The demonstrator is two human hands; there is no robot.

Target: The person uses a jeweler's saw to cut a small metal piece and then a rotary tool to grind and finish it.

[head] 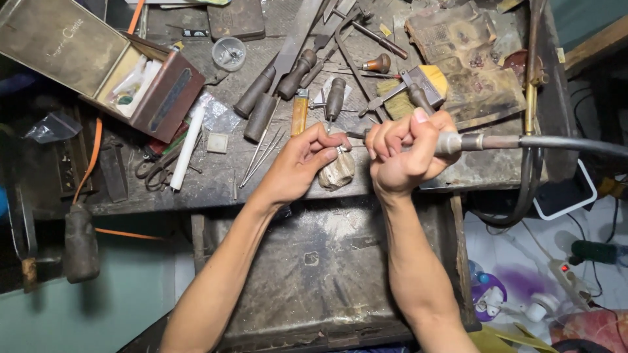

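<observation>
Right hand fisted tight around a rotary handpiece: metal collar, dark flexible shaft running off at 3 o'clock. Tool tip points to 9 o'clock, toward the left hand; tip itself too small to resolve.

Left hand pinched shut, thumb and fingertips on something small, hidden by the fingers, can't tell what. The two hands sit just beside each other, knuckles nearly meeting.

Directly under the pinch, at 6 o'clock from it: a rough, pale, lumpy bench peg, worn wood or stone, can't tell which, sticking out from the table edge. Left fingers rest on it.

Table: dark, scarred, grimy wood. At 12 o'clock from the hands: a cluster of files with round dark wooden handles, one amber-handled tool, thin steel rods fanned out. At 1 o'clock: flat brush with yellow bristles. At 10 o'clock: white cylindrical stick, small clear round cup, open metal box with a brown hinged lid.

Below the table edge, at 6 o'clock: scuffed metal catch tray, dusty, between the forearms.
</observation>
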